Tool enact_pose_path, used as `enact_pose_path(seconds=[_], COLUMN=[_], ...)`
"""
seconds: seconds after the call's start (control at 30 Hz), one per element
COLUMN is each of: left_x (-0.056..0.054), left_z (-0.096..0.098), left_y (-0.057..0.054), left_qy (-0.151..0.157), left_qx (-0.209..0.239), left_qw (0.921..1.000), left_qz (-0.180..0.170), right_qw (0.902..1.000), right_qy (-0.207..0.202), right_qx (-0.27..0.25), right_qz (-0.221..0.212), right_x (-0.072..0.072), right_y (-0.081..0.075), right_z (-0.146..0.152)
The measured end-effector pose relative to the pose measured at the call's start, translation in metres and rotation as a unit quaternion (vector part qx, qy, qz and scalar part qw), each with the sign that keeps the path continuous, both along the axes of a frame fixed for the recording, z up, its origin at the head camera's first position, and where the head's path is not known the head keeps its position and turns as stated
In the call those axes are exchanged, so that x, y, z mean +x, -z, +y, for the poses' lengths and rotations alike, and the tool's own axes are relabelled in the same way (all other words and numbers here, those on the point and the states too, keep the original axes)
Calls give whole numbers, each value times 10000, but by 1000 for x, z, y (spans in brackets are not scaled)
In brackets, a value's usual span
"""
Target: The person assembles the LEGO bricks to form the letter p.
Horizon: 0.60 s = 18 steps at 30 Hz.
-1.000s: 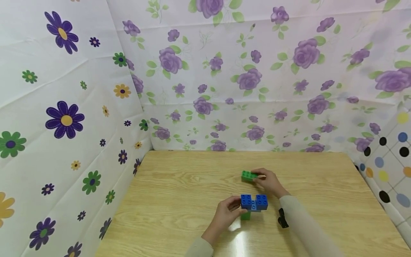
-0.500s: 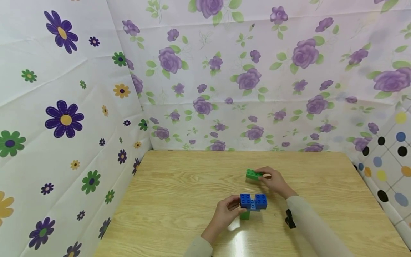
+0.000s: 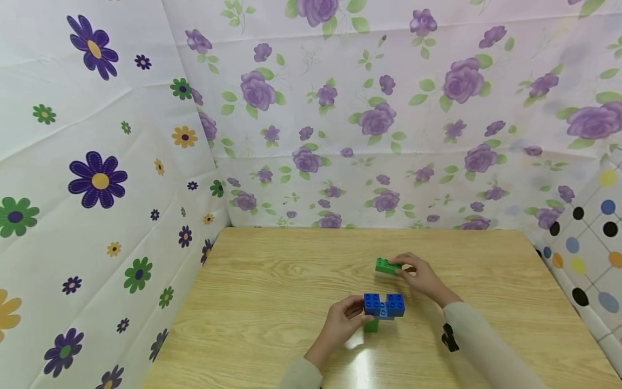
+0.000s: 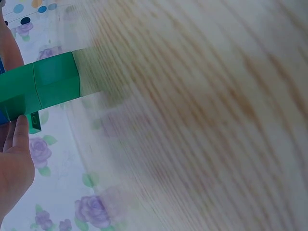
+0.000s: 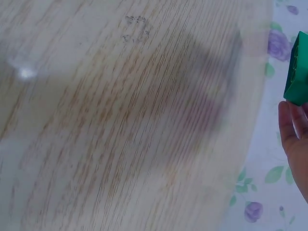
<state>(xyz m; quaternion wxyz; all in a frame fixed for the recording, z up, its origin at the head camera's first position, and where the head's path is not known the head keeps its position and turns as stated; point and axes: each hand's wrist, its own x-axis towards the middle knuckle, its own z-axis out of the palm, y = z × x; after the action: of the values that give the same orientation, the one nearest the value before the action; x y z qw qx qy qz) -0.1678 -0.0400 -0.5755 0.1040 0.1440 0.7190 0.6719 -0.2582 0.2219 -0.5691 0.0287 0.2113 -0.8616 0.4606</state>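
Observation:
My left hand [image 3: 341, 323] grips the left side of a toy block build in the head view. Two dark blue bricks [image 3: 396, 306] sit on a light blue brick [image 3: 383, 312], with green blocks [image 3: 371, 325] underneath at the left. In the left wrist view, two green blocks [image 4: 57, 79] stand end to end beside the fingertips. Farther back, my right hand [image 3: 424, 278] pinches the right end of a studded green brick [image 3: 386, 266], apart from the build. That same brick [image 5: 299, 72] shows at the right wrist view's edge, partly cut off.
Both hands work over a wood-grain table [image 3: 272, 281]. A flowered white cloth [image 3: 301, 135] hangs behind it, and another flowered cloth [image 3: 112, 227] lines the left. A small black object [image 3: 449, 337] is against the right sleeve.
My right hand has shifted to the right with the green brick, mostly in the first half second. The left hand and the block build stay in place.

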Motion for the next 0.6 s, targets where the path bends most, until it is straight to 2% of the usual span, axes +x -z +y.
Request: enact_pose_path(seconds=[0.4,0.5,0.6], left_x=[0,0,0], left_z=[0,0,0], left_y=[1,1,1], left_qy=[24,23,9], left_qx=[49,61,38], left_qw=[10000,10000,10000], left_qz=[71,54,45], right_qw=[9993,9985,9973], right_qy=[-190,-247,-377], right_qx=[59,26,-74], right_qz=[313,497,632], right_x=[14,21,31], right_y=[-19,-32,-51], right_z=[-2,-5,-10])
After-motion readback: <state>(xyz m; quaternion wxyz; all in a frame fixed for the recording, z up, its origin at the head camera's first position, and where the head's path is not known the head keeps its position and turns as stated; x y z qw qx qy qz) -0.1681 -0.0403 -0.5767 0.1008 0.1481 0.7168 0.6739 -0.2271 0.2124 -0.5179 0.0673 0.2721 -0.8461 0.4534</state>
